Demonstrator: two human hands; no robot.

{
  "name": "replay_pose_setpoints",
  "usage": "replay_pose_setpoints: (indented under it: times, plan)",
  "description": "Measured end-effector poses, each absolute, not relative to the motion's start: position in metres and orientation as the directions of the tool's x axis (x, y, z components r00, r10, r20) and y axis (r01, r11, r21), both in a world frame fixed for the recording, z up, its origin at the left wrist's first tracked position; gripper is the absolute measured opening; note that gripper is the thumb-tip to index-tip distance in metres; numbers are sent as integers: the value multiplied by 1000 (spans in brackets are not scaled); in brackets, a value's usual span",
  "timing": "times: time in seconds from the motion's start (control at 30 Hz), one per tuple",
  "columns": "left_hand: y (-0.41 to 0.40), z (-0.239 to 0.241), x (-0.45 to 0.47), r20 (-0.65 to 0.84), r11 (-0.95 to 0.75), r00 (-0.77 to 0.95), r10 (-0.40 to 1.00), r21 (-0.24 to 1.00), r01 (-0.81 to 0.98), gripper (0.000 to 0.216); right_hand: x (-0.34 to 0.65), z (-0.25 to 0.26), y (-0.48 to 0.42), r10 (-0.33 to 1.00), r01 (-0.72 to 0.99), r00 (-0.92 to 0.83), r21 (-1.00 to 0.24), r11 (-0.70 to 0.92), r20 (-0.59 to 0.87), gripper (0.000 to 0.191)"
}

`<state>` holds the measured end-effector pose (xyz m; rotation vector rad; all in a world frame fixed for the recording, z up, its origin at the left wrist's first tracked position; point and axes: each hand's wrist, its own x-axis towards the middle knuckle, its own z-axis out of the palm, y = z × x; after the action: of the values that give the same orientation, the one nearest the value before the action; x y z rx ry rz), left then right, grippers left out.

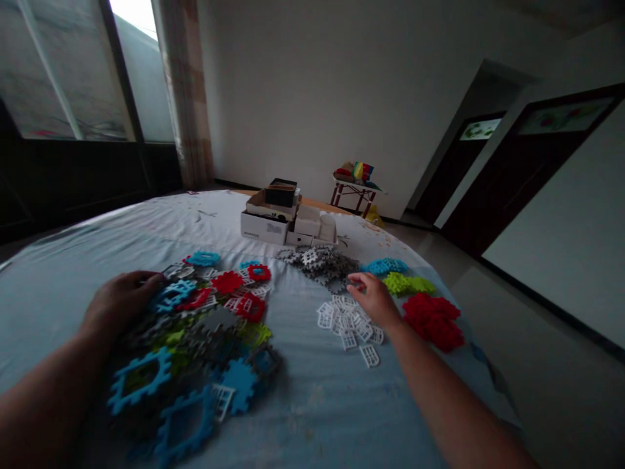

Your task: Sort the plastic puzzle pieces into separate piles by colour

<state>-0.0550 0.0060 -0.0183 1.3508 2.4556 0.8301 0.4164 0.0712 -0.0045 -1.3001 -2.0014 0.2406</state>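
Observation:
My left hand (pixel 122 298) rests at the left edge of a mixed pile of plastic interlocking building pieces. Its fingers are drawn together beside a blue frame piece (pixel 174 295); what they hold, if anything, is hidden. Red, grey, green, blue and white pieces overlap in this pile, among them a red toothed piece (pixel 227 282). My right hand (pixel 375 298) hovers by the right edge of a heap of grey pieces (pixel 325 262), thumb and fingers slightly apart, with nothing visible between them. Below it lie small white window-lattice pieces (pixel 347 320).
Sorted heaps of blue (pixel 385 266), green (pixel 407 284) and red pieces (pixel 433 320) line the right side. White boxes (pixel 263 228) and a black box (pixel 281 193) stand at the back of the cloth-covered table (pixel 317 404). A small stand (pixel 355 187) is beyond.

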Motion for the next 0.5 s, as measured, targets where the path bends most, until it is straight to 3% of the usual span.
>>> replay_pose_setpoints:
  times: [0.27, 0.37, 0.5]
  plan:
    - [0, -13, -51, 49, 387, -514, 856, 599, 701, 54, 321, 3, -1, 640, 419, -702, -547, 725, 311, 22]
    - [-1, -12, -49, 46, 392, -519, 854, 598, 699, 54, 300, -3, -5, 614, 403, -728, -533, 744, 306, 23]
    - [-1, -10, -46, 33, 397, -518, 855, 602, 693, 54, 279, -11, -2, 723, 559, -645, -493, 666, 245, 20]
